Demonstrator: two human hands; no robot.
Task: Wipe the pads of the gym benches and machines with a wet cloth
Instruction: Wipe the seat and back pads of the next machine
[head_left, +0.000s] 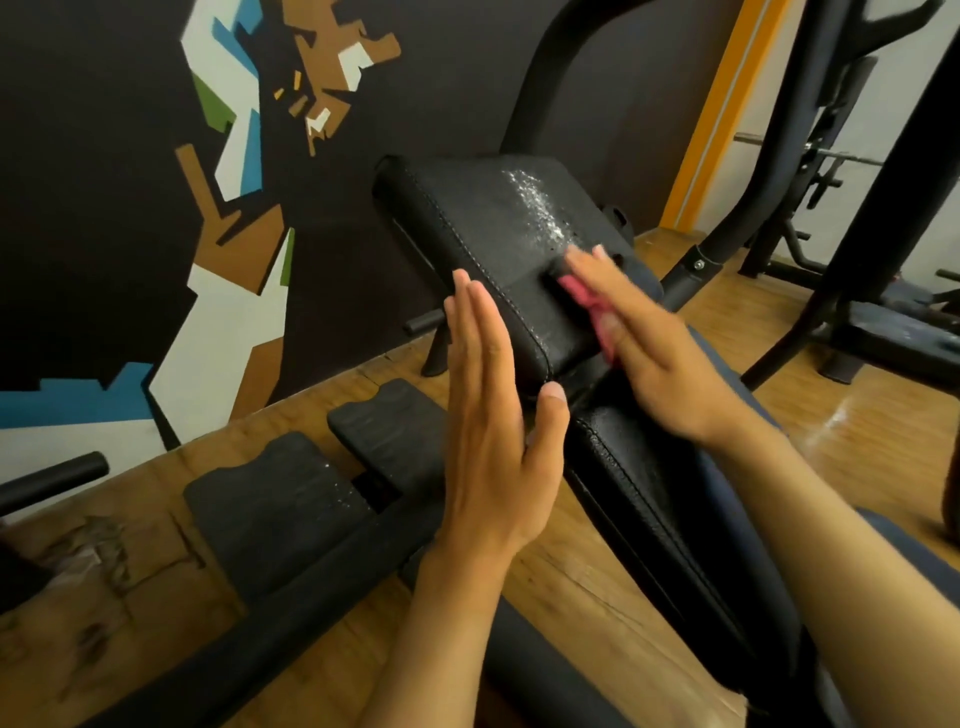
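Observation:
A black padded back pad (493, 228) of a gym bench slopes up in the middle of the view, with a wet, shiny streak down its face. Below it lies the black seat pad (649, 499). My right hand (649, 343), blurred, presses a pink cloth (587, 301) flat against the lower right of the back pad. My left hand (493, 415) is held with straight fingers against the pad's left stitched edge, thumb at the pad's lower corner.
Two black foot plates (291, 499) sit on the wooden floor (571, 582) at the left, near a black bar (52, 480). A painted dark wall stands behind. Black machine frames (852, 218) and a barbell rack stand at the right.

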